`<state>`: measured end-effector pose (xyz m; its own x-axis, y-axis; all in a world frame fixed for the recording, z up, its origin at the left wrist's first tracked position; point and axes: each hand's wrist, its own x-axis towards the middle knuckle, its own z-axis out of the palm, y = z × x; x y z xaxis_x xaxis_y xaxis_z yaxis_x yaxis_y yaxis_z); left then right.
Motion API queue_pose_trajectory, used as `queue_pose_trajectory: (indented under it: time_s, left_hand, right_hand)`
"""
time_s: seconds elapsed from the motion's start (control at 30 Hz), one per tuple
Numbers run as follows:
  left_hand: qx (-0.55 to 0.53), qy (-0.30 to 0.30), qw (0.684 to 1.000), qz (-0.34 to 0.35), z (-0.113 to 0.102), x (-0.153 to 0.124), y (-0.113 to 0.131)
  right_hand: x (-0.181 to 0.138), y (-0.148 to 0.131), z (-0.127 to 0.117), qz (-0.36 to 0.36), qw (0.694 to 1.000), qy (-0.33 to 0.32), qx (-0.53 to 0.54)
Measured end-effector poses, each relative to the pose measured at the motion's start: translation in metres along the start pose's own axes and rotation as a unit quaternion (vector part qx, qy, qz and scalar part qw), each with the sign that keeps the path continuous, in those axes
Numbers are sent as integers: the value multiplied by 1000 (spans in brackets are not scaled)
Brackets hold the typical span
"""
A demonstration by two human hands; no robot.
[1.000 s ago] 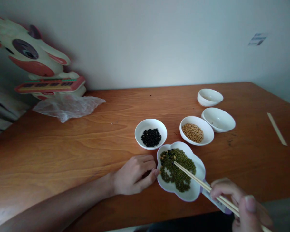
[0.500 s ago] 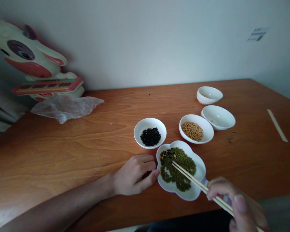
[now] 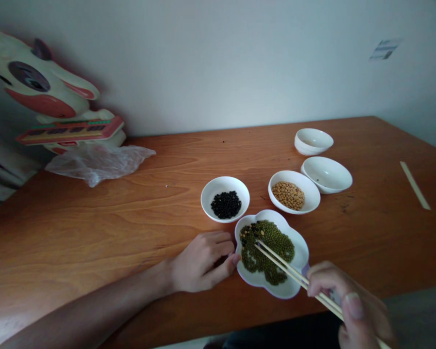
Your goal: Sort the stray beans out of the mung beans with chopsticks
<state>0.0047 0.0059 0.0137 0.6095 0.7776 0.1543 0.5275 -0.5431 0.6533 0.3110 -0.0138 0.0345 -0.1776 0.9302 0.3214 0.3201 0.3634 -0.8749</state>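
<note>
My right hand (image 3: pixel 349 300) is closed around a pair of wooden chopsticks (image 3: pixel 288 271). Their tips are slightly apart among the beans in a white flower-shaped dish (image 3: pixel 301 249); I cannot tell whether a bean is between them. Green mung beans (image 3: pixel 276 242) cover much of the dish, with a few black and yellow beans mixed in at its upper left. My left hand (image 3: pixel 205 261) rests on the table with curled fingers, thumb and fingertips at the dish's left rim. Just behind the dish are a bowl (image 3: pixel 208 196) of black beans (image 3: pixel 226 205) and a bowl (image 3: pixel 312 198) of soybeans (image 3: pixel 288 195).
Two more white bowls stand farther back, a nearer one (image 3: pixel 330 174) and a rear one (image 3: pixel 308 147). A pale flat strip (image 3: pixel 414 185) lies at the right. At the left are a crumpled plastic bag (image 3: pixel 101 162) and a cow-shaped toy keyboard (image 3: pixel 72 131) by the wall.
The chopstick tips have spread apart and shifted slightly left within the dish. My right hand has moved a little left and up. My left hand keeps its place at the rim.
</note>
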Motion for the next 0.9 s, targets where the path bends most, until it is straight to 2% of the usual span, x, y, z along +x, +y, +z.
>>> queue_pose_trajectory:
  time_s: [0.1, 0.27, 0.43, 0.6, 0.73, 0.9]
  left_hand:
    - [-6, -3, 1000, -3, 1, -1, 0]
    - [-8, 3, 1000, -3, 2, -1, -1]
    - [-8, 2, 1000, 0, 1, -1, -1]
    - [-3, 0, 1000, 0, 1, 0, -1]
    - [7, 5, 1000, 7, 1, -1, -1]
    - [3, 8, 1000, 5, 3, -2, -2]
  right_hand:
    - [0, 5, -2, -28, 999, -21, 2]
    - [-2, -4, 5, 29, 998, 51, 7]
    - [-6, 2, 2, 21, 998, 64, 4]
    - [-8, 23, -17, -49, 998, 45, -16]
    - [-6, 25, -23, -53, 998, 32, -10]
    - [-3, 19, -16, -49, 999, 1, -3]
